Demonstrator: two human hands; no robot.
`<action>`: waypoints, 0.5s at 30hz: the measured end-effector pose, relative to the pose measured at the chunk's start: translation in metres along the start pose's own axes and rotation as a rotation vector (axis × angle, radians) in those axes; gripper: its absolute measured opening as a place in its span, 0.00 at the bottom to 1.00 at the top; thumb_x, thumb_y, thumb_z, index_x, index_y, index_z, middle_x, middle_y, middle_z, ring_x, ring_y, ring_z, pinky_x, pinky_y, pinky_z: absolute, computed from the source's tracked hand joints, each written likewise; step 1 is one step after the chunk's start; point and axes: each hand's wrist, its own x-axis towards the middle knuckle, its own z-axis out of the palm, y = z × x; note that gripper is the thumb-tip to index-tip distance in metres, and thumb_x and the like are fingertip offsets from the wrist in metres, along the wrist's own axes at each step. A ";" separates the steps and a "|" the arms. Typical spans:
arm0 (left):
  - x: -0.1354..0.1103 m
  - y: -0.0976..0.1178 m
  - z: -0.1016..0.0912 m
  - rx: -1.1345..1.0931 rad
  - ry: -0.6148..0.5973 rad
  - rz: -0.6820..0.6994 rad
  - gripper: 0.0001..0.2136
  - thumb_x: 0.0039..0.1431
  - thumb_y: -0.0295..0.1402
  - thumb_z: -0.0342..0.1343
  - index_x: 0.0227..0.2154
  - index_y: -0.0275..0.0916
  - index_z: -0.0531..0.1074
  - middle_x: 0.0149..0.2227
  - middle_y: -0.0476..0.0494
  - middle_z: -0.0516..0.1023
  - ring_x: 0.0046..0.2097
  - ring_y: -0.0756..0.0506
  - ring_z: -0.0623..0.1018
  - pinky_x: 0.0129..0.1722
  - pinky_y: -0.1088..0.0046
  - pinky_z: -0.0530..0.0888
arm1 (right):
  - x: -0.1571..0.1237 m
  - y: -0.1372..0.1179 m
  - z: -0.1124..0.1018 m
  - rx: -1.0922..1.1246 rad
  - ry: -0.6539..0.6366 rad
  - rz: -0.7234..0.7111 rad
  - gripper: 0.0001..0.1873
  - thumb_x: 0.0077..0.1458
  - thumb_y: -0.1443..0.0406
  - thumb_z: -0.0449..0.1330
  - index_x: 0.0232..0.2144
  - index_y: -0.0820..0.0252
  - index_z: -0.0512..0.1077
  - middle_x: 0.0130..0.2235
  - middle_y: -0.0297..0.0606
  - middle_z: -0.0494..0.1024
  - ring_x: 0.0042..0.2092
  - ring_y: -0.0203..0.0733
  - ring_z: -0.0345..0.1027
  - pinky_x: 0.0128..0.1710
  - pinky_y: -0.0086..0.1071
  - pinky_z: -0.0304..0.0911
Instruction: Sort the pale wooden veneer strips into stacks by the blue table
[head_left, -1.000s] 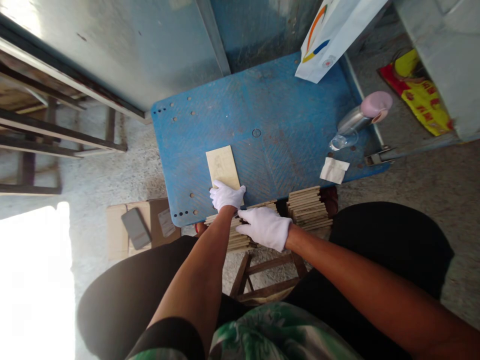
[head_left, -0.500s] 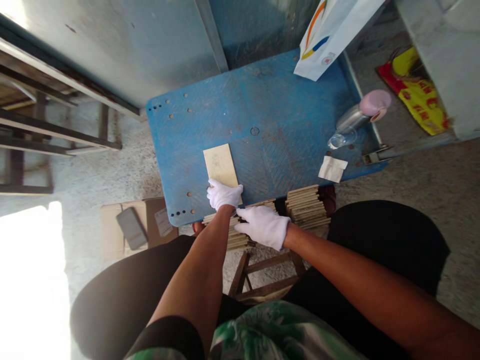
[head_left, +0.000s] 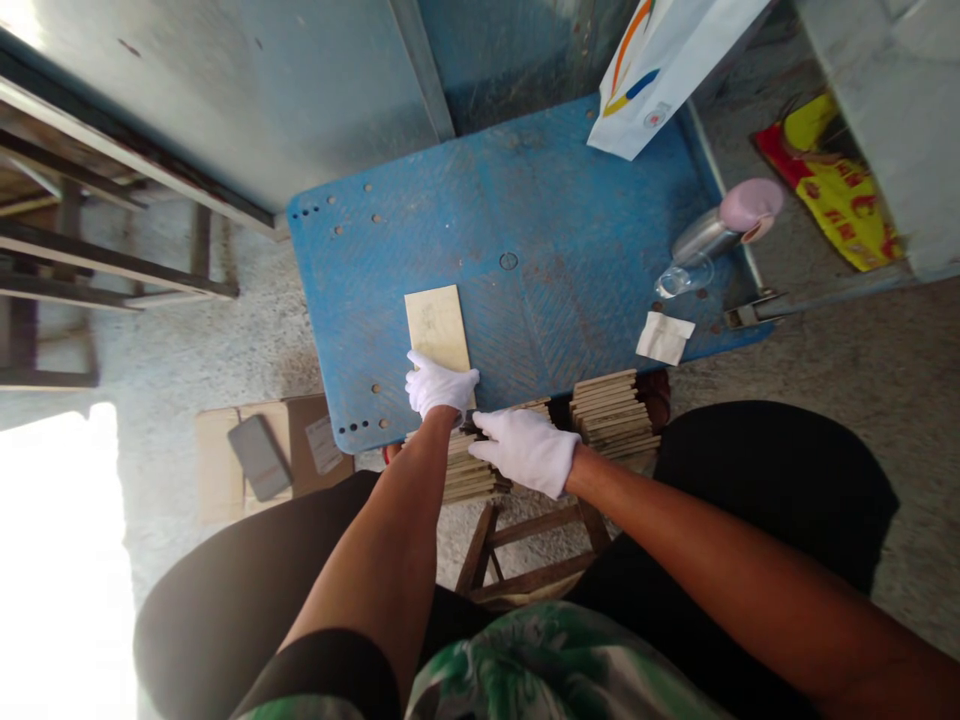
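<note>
My left hand [head_left: 441,386], in a white glove, grips the near end of a pale flat rectangular board [head_left: 436,325]. Its fingers reach over the left side and the thumb lies at the right edge. The board rests on the blue table [head_left: 420,220], and a faint grey smudge marks its top. Close by on the right, my gloved right hand [head_left: 526,452] has its fingers drawn together, pointing at the board's near end. Something small and dark shows at those fingertips, too little to name. Beneath both hands stand rows of thin pale boards [head_left: 474,470], partly covered.
Another row of thin boards [head_left: 613,412] stands to the right on a wooden stool [head_left: 536,530]. On the table are a white paper bag [head_left: 660,80], a pink-lidded bottle [head_left: 709,235], a clear cup [head_left: 679,280] and a folded tissue [head_left: 664,338]. A phone [head_left: 259,457] lies on cardboard at left.
My left hand and the board have shifted slightly left. The right hand has stayed almost where it was, so the gap between the hands is a little wider.
</note>
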 end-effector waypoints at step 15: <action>0.019 -0.009 0.008 0.020 -0.031 -0.042 0.44 0.39 0.49 0.66 0.55 0.32 0.55 0.48 0.27 0.68 0.56 0.27 0.66 0.50 0.50 0.67 | 0.002 0.000 0.002 0.001 0.000 -0.015 0.15 0.60 0.56 0.53 0.41 0.61 0.71 0.41 0.45 0.79 0.41 0.46 0.73 0.36 0.33 0.58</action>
